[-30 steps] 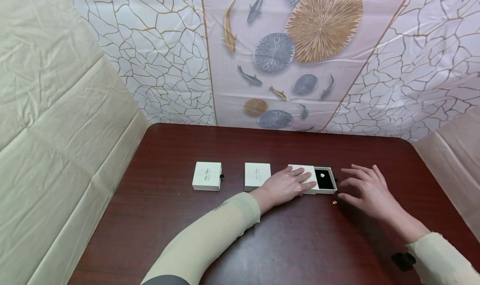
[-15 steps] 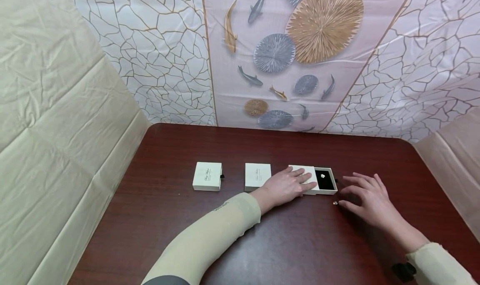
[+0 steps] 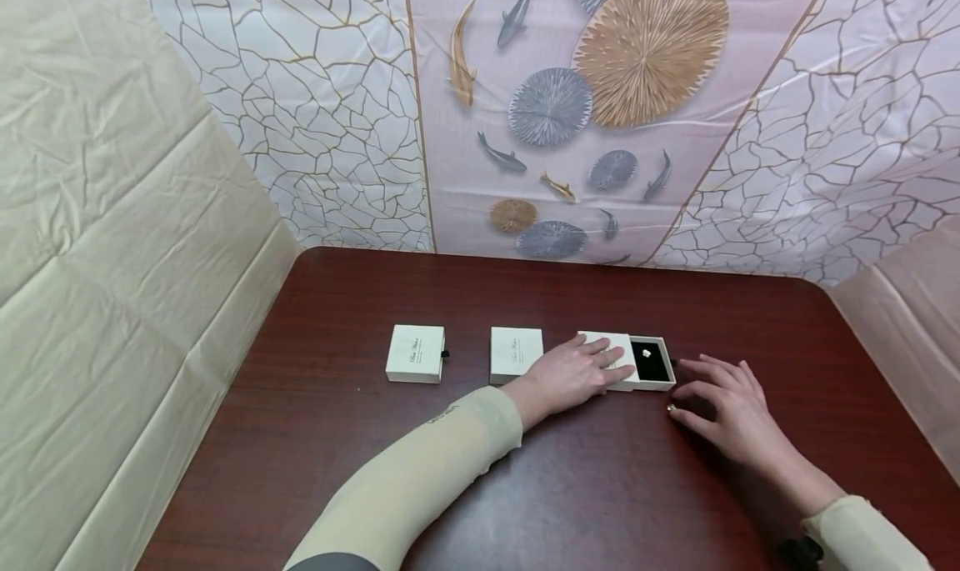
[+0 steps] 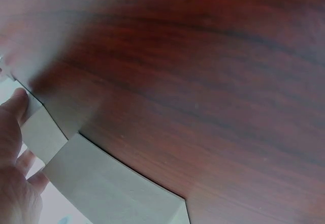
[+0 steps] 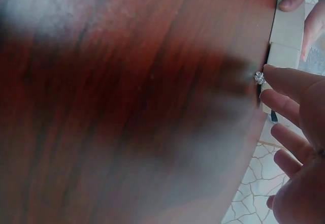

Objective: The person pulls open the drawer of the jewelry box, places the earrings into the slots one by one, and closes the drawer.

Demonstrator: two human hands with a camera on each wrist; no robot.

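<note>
My left hand (image 3: 573, 371) lies with spread fingers on the white sleeve of the right-hand jewelry box (image 3: 624, 385). Its thumb is against the front side in the right wrist view. To the right, the box's drawer (image 3: 670, 371) is pulled out. A small pale stud earring (image 3: 647, 353) sits on its black lining. On the table just before the drawer lies a sparkling flower-shaped stud earring (image 5: 259, 77). The thumb and index finger of my right hand (image 3: 731, 413) come up to it, thumb tip at its edge, with a gap between the fingertips.
Two more white jewelry boxes stand in line to the left: a middle box (image 3: 516, 353), partly behind my left wrist, and a left box (image 3: 415, 354) with a black pull tab. All stand on a dark red wooden table (image 3: 480, 296). Patterned cloth (image 3: 337, 121) hangs behind.
My right hand has moved a little left and down, and its thumb and index fingertips have come closer together at the loose earring. The left hand and the boxes have stayed put.
</note>
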